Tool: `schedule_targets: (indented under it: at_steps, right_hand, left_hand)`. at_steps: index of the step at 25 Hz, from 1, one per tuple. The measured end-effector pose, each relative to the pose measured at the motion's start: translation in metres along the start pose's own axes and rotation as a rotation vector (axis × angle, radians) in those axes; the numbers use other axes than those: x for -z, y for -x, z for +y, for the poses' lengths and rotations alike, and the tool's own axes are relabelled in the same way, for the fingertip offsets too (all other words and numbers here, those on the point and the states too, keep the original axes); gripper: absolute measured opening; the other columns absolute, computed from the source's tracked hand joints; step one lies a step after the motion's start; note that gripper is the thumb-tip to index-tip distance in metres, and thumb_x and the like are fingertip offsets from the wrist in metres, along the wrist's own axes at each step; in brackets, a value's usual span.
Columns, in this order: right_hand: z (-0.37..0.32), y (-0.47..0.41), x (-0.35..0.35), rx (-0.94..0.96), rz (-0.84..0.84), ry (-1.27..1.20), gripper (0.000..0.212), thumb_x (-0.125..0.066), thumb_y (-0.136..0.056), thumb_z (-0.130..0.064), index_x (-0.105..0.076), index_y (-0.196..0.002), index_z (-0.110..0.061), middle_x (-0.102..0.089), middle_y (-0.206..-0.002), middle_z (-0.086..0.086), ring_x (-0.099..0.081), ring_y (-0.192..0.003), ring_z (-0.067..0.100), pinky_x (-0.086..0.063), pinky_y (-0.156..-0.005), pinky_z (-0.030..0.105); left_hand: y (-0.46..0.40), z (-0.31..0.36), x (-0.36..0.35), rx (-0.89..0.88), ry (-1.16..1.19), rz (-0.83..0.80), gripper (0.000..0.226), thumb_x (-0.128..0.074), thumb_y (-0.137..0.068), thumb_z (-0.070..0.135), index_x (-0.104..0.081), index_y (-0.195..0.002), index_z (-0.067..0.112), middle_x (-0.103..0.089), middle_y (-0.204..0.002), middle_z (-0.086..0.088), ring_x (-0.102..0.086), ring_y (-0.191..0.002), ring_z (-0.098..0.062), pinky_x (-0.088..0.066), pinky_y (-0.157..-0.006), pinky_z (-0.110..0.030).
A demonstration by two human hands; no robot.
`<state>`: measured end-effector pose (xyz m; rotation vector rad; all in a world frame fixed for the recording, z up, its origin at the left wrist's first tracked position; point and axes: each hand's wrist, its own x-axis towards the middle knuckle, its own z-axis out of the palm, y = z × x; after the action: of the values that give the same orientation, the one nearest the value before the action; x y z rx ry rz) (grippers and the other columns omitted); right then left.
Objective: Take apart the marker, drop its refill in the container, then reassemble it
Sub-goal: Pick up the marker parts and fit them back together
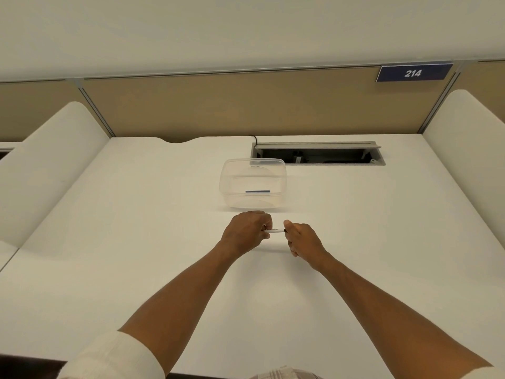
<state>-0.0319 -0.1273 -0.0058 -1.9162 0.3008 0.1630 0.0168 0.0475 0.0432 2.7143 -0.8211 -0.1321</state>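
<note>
A thin white marker [276,230] lies level between my two hands, just above the white desk. My left hand [247,233] grips its left end with curled fingers. My right hand [299,237] pinches the dark right end, and most of that end is hidden in the fingers. Just beyond the hands stands a clear plastic container [226,184], open at the top. A slim blue-grey refill [257,191] lies flat on its bottom.
An open cable hatch [318,155] is sunk into the white desk [136,242] behind and right of the container. White side dividers [52,165] flank the desk, and a tan back panel carries a blue "214" sign [413,73].
</note>
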Motion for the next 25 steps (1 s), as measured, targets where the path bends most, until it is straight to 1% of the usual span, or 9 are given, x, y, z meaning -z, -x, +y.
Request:
schedule_targets:
  at_steps: [2,5,7,11,13,15,18,20,25]
  right_hand:
    - [0.0009,0.0028,0.002,0.014,0.0,-0.012,0.048,-0.04,-0.102,-0.042,-0.05,-0.065,-0.014,-0.05,-0.056,0.001,-0.044,-0.045,0.017,-0.04,-0.052,0.028]
    - [0.0036,0.0062,0.0037,0.143,0.021,0.061,0.027,-0.044,-0.102,-0.027,-0.054,-0.081,-0.013,-0.061,-0.069,0.005,-0.047,-0.055,0.014,-0.041,-0.058,0.029]
    - [0.0045,0.0073,0.004,0.221,0.033,0.161,0.019,-0.046,-0.1,-0.019,-0.054,-0.083,-0.014,-0.06,-0.071,0.008,-0.044,-0.059,0.014,-0.038,-0.058,0.029]
    - [0.0021,0.0059,0.0018,0.223,0.098,0.299,0.036,-0.041,-0.103,-0.025,-0.05,-0.07,-0.013,-0.049,-0.059,-0.002,-0.041,-0.057,0.018,-0.036,-0.059,0.036]
    - [-0.0003,0.0057,0.0007,0.141,0.08,0.239,0.044,-0.039,-0.104,-0.03,-0.046,-0.062,-0.016,-0.046,-0.055,-0.005,-0.042,-0.053,0.018,-0.038,-0.059,0.035]
    - [-0.0011,0.0059,0.0016,0.068,0.047,0.105,0.046,-0.038,-0.104,-0.032,-0.047,-0.062,-0.014,-0.048,-0.052,-0.003,-0.045,-0.046,0.017,-0.041,-0.056,0.032]
    - [-0.0007,0.0087,0.0046,0.068,0.01,0.012,0.038,-0.042,-0.103,-0.031,-0.054,-0.077,-0.006,-0.056,-0.061,0.002,-0.048,-0.049,0.016,-0.042,-0.054,0.027]
    - [0.002,0.0089,0.0038,0.093,0.014,0.028,0.034,-0.045,-0.102,-0.029,-0.052,-0.077,-0.008,-0.056,-0.063,0.002,-0.046,-0.052,0.016,-0.041,-0.055,0.028]
    - [0.0021,0.0035,-0.0007,0.089,0.064,0.174,0.047,-0.039,-0.1,-0.038,-0.042,-0.064,-0.008,-0.044,-0.056,0.003,-0.041,-0.053,0.021,-0.037,-0.058,0.035]
  left_hand:
    - [-0.0002,-0.0016,-0.0006,0.004,-0.008,-0.001,0.014,-0.074,-0.08,0.022,-0.064,-0.09,0.021,-0.067,-0.09,0.005,-0.061,-0.082,-0.02,-0.045,-0.066,-0.031]
    - [0.0009,-0.0046,-0.0006,0.012,-0.023,-0.003,0.014,-0.074,-0.081,0.022,-0.065,-0.091,0.021,-0.067,-0.09,0.005,-0.061,-0.082,-0.021,-0.045,-0.066,-0.031]
    - [0.0015,-0.0053,-0.0008,0.008,-0.024,-0.007,0.014,-0.074,-0.081,0.022,-0.065,-0.091,0.021,-0.067,-0.09,0.005,-0.061,-0.082,-0.021,-0.046,-0.067,-0.032]
    - [0.0016,-0.0009,0.0001,-0.007,-0.009,-0.002,0.014,-0.074,-0.08,0.021,-0.065,-0.09,0.021,-0.066,-0.089,0.005,-0.06,-0.082,-0.02,-0.046,-0.066,-0.032]
    - [0.0005,0.0007,0.0004,-0.011,-0.01,-0.006,0.013,-0.074,-0.081,0.021,-0.064,-0.09,0.021,-0.066,-0.089,0.005,-0.06,-0.082,-0.021,-0.046,-0.067,-0.032]
    - [0.0001,0.0016,0.0002,-0.007,-0.015,-0.014,0.013,-0.074,-0.081,0.022,-0.064,-0.09,0.021,-0.067,-0.09,0.005,-0.06,-0.082,-0.02,-0.046,-0.066,-0.032]
    - [-0.0007,-0.0001,-0.0007,0.0,-0.02,-0.009,0.013,-0.074,-0.081,0.022,-0.065,-0.09,0.021,-0.067,-0.09,0.004,-0.06,-0.082,-0.02,-0.043,-0.065,-0.03]
    - [-0.0008,-0.0002,-0.0002,-0.001,-0.021,-0.01,0.013,-0.074,-0.081,0.022,-0.065,-0.09,0.021,-0.067,-0.09,0.004,-0.06,-0.082,-0.021,-0.043,-0.065,-0.031]
    - [-0.0019,0.0021,0.0013,-0.011,-0.02,-0.015,0.013,-0.075,-0.08,0.021,-0.065,-0.088,0.021,-0.067,-0.09,0.005,-0.061,-0.082,-0.02,-0.046,-0.065,-0.032]
